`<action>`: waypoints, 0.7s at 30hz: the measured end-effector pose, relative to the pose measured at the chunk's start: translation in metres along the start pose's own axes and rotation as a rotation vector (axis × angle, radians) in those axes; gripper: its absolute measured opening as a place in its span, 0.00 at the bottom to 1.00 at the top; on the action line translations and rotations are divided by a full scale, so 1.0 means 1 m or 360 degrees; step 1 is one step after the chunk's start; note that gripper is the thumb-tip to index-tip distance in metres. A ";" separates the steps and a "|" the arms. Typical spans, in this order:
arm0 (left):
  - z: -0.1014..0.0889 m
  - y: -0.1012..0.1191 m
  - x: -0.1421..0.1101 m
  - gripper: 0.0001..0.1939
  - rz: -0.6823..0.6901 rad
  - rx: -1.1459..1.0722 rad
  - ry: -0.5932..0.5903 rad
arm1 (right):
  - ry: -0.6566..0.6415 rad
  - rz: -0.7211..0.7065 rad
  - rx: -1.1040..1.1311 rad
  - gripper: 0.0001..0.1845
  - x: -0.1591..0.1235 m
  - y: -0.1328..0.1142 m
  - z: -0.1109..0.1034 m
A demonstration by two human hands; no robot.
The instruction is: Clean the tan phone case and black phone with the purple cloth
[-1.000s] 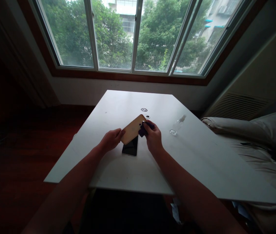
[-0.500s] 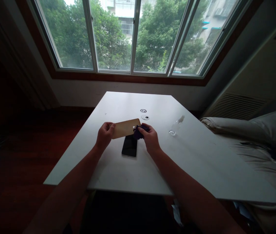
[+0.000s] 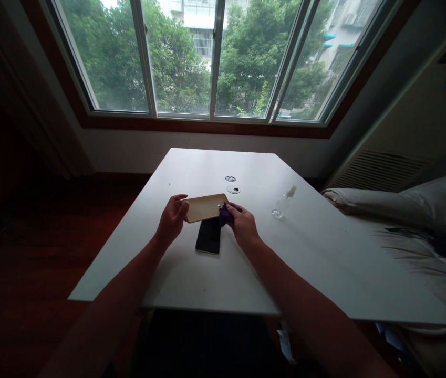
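Observation:
My left hand (image 3: 172, 219) grips the left end of a tan phone case (image 3: 203, 209), its thumb on the near side and its fingers along the far edge. At the right end of the case, by the small camera cut-outs, my right hand (image 3: 244, 223) pinches a bunched dark purple cloth (image 3: 226, 215) against it. Whether the right fingers also hold the case is hidden by the cloth. Below the case a black smartphone (image 3: 208, 237) lies face up on the white table (image 3: 191, 283), its top end partly covered from view.
A clear spray bottle (image 3: 281, 206) stands to the right of my right hand. Two small round items (image 3: 233, 189) lie beyond the case. A window (image 3: 210, 63) fills the wall behind the table, and a bed or sofa with cushions (image 3: 396, 202) is on the right.
My left hand has opened its grip slightly and tilted the case, whose face now looks lighter. The purple cloth has shifted a little at the case's right end.

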State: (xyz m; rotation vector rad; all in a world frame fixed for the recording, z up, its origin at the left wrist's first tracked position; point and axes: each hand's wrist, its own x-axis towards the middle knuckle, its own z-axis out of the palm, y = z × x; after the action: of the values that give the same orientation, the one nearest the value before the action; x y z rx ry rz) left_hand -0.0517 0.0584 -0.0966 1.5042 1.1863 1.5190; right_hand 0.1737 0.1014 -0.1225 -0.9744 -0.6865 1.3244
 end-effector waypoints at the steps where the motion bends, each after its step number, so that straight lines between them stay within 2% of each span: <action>1: 0.000 -0.002 -0.001 0.33 0.0041 -0.0023 -0.0050 | 0.0006 0.0024 0.0017 0.22 0.000 0.000 0.000; 3: 0.000 -0.008 -0.001 0.40 0.0113 -0.0044 -0.0140 | 0.0003 0.0064 0.0041 0.20 -0.001 0.000 0.001; 8: -0.002 -0.020 0.000 0.63 0.0221 -0.0054 -0.0288 | -0.0094 0.0130 0.0108 0.17 -0.007 -0.003 0.006; 11: -0.001 -0.026 0.001 0.70 0.0314 -0.0032 -0.0398 | -0.0213 0.0170 0.0101 0.15 -0.012 -0.003 0.010; 15: 0.002 -0.038 0.001 0.65 0.0469 0.0037 -0.0562 | -0.0401 0.0266 -0.0013 0.16 -0.019 0.002 0.014; 21: 0.011 -0.040 -0.007 0.50 0.0491 -0.0158 -0.0400 | -0.0635 0.0349 -0.0401 0.18 -0.028 0.004 0.019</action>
State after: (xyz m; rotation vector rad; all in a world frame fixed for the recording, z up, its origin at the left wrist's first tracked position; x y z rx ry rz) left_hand -0.0452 0.0678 -0.1372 1.8095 0.7494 1.5024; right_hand 0.1510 0.0769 -0.1144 -1.0158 -1.0954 1.6776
